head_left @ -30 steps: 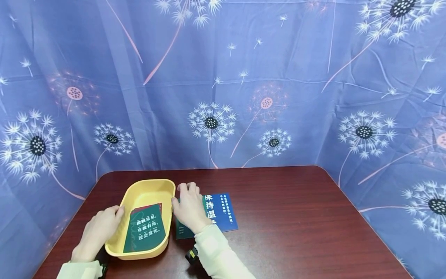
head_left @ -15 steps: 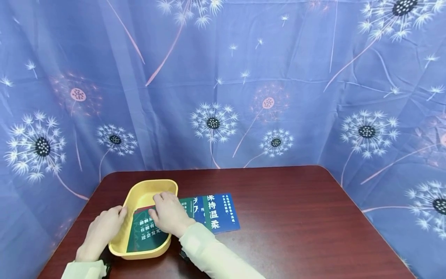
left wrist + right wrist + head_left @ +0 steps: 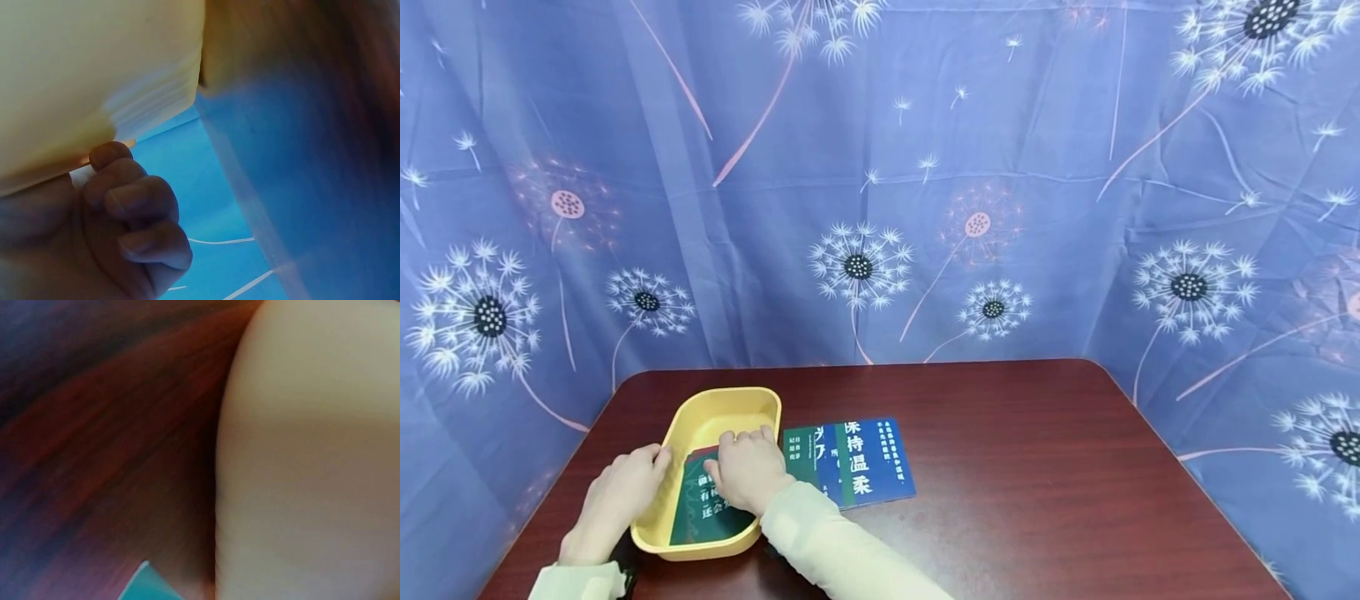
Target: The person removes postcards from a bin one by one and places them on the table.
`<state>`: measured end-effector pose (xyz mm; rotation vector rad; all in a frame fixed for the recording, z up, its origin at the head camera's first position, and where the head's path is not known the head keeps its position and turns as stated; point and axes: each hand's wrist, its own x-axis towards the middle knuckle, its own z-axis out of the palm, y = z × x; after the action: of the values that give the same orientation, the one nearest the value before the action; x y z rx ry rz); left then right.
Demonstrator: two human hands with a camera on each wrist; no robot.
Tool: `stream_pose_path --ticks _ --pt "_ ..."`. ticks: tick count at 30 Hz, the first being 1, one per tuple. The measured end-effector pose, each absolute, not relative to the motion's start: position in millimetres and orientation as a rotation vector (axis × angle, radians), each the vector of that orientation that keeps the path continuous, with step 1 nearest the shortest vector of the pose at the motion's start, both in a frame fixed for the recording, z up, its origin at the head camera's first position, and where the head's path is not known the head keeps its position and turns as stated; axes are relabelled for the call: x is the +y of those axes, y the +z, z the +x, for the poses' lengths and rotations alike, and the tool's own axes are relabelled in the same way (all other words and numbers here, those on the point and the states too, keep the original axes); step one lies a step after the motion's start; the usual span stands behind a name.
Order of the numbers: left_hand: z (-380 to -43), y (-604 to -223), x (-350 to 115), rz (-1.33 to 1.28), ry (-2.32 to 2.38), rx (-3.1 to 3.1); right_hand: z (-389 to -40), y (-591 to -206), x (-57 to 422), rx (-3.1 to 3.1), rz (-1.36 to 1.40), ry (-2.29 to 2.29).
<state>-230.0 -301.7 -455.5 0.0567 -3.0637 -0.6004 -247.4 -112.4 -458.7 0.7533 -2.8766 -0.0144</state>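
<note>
— What stage do you show here?

— A green card (image 3: pixel 700 521) with white lettering lies in your yellow tub (image 3: pixel 720 406), near the tabletop's (image 3: pixel 1037 475) left edge. Green and blue cards (image 3: pixel 886 462) overlap just right of the tub. You appear partway along: the tub is partly filled, and those outside seem to be what is left.

— And the pose?

— Your left hand (image 3: pixel 625 493) grips the tub's left rim, fingers curled at its outer wall. Your right hand (image 3: pixel 747 472) extends over the right rim, back upward, above the green card; whether its hidden fingertips pinch anything cannot be told.

Pale cream sleeves (image 3: pixel 838 546) are worn with black wrist gear (image 3: pixel 628 581).
</note>
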Motion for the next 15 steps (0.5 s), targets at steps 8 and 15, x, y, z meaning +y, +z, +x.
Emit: stream_pose_path --ticks 8,15 --pt "-229 -455 -301 0.050 -0.602 -3.055 -246 -468 -127 -3.070 0.655 -0.301" --pt "-229 -454 -301 0.053 -0.597 -3.056 -247 -471 -126 -3.042 0.665 -0.402"
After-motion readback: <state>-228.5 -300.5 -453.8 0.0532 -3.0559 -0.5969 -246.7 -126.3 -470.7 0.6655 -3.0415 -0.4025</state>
